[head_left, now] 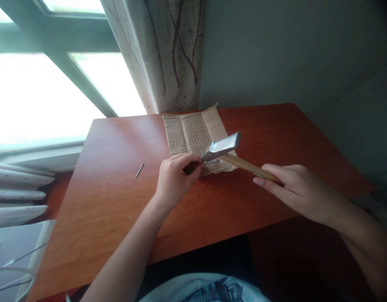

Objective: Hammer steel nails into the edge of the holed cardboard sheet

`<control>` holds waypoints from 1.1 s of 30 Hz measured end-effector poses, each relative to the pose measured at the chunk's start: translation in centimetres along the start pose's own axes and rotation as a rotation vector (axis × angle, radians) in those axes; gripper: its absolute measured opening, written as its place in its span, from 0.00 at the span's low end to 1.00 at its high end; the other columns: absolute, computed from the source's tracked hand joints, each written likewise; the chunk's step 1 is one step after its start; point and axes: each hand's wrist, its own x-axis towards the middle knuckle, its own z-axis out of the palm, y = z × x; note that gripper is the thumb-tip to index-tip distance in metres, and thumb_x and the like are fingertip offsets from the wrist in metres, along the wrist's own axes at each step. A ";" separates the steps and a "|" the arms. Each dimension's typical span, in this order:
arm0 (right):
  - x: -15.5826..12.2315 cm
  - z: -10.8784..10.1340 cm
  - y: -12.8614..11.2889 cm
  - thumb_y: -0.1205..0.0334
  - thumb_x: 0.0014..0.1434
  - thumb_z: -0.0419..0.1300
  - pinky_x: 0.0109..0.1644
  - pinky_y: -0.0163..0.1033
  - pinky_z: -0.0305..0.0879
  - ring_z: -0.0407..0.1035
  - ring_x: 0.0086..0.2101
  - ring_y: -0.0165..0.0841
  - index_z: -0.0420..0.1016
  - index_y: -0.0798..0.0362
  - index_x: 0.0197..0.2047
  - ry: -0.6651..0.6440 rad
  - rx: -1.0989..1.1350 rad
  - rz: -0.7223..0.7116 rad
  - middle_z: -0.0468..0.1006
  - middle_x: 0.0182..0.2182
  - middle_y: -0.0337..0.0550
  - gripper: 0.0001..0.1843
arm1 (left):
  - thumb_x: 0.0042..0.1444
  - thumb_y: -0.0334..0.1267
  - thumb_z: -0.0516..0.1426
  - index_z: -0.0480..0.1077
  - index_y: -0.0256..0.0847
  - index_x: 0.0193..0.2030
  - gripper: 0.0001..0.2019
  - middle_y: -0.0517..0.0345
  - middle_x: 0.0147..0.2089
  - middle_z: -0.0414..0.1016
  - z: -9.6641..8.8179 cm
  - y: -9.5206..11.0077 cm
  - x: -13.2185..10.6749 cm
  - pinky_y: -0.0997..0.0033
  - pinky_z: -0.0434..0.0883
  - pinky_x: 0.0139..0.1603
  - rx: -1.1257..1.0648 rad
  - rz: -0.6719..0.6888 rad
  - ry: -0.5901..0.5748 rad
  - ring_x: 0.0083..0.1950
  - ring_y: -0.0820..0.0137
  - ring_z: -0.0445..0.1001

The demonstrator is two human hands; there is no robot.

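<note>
My right hand (294, 186) is closed around the wooden handle of a hammer (224, 144). Its metal head hangs over the near part of a folded-open cardboard piece (196, 130), whose middle panel is dotted with rows of small holes. Just left of the hammer head, my left hand (177, 172) is closed, thumb and fingertips pinched together at the cardboard's near edge. What those fingertips hold, if anything, is hidden by the hand and hammer head. Several small metal points show on the cardboard beneath the hammer. To the left, apart from both hands, lies a nail (139, 170).
The reddish wooden table (111, 218) bears all of this. Behind it are a patterned curtain (174, 54) and a grey wall (275, 50). A bright window (39, 92) is at the left, with cables (20, 268) at the lower left.
</note>
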 end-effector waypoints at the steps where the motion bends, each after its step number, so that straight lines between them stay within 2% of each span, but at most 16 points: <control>1: 0.0 0.0 0.0 0.43 0.71 0.53 0.26 0.36 0.54 0.61 0.21 0.29 0.65 0.49 0.28 0.001 -0.003 0.005 0.65 0.21 0.34 0.24 | 0.55 0.26 0.63 0.79 0.41 0.36 0.06 0.65 0.29 0.79 0.0 0.0 0.0 0.79 0.68 0.31 0.002 0.001 -0.002 0.28 0.76 0.74; 6: -0.3 -0.3 0.0 0.41 0.71 0.53 0.24 0.36 0.53 0.60 0.21 0.29 0.63 0.49 0.27 0.039 -0.010 0.030 0.63 0.20 0.33 0.26 | 0.54 0.25 0.64 0.79 0.41 0.35 0.07 0.65 0.30 0.81 0.0 0.0 0.0 0.80 0.69 0.32 -0.012 0.004 0.000 0.28 0.77 0.75; 18: -0.5 -0.2 -0.5 0.42 0.71 0.53 0.24 0.35 0.52 0.60 0.20 0.28 0.63 0.49 0.28 0.082 0.003 -0.006 0.62 0.20 0.33 0.25 | 0.54 0.27 0.63 0.80 0.42 0.35 0.06 0.64 0.31 0.82 -0.1 0.0 0.0 0.79 0.72 0.34 -0.001 -0.042 -0.012 0.29 0.76 0.76; 25: 0.2 1.0 -0.6 0.45 0.72 0.53 0.26 0.36 0.55 0.63 0.22 0.30 0.66 0.49 0.29 0.005 0.040 0.030 0.68 0.22 0.36 0.22 | 0.56 0.31 0.63 0.79 0.42 0.34 0.03 0.63 0.29 0.80 -0.2 0.1 0.1 0.77 0.70 0.32 0.050 -0.027 -0.027 0.29 0.74 0.75; 33: -0.3 0.4 -0.6 0.44 0.71 0.54 0.24 0.36 0.51 0.59 0.20 0.28 0.62 0.49 0.27 0.073 0.039 0.002 0.62 0.20 0.33 0.24 | 0.55 0.28 0.63 0.79 0.42 0.35 0.05 0.63 0.31 0.81 -0.1 0.1 0.0 0.78 0.71 0.34 0.039 -0.035 -0.022 0.29 0.75 0.76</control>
